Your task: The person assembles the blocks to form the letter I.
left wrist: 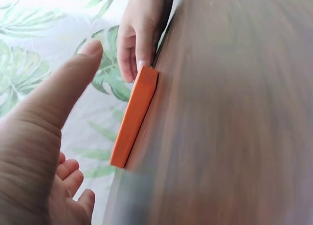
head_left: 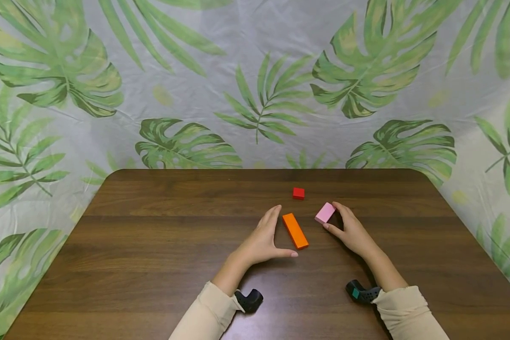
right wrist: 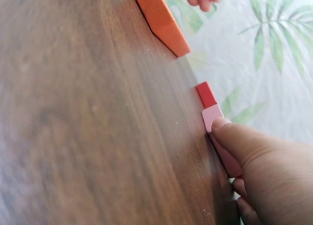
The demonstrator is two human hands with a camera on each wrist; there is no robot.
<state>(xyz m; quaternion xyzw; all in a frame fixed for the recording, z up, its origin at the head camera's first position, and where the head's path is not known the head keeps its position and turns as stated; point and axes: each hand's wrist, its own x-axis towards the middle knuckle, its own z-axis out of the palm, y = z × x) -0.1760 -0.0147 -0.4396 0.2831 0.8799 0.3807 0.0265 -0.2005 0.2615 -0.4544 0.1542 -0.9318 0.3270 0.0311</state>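
A long orange block [head_left: 295,231] lies flat on the table, slanted between the two hands. Just left of it is my left hand [head_left: 259,240], thumb and fingers spread wide, with a gap between them and the block. My right hand [head_left: 352,233] grips a pink block [head_left: 325,213] at its ends between thumb and fingers. In the right wrist view the thumb lies against the pink block [right wrist: 222,142], and the fingers behind are partly hidden. Farther back sits a small red block [head_left: 298,193], which neither hand touches.
The dark wooden table [head_left: 153,264] has a rounded far edge against a leaf-patterned cloth [head_left: 263,94]. A black wrist device [head_left: 250,301] is at the left cuff, and another black device [head_left: 361,292] is at the right cuff.
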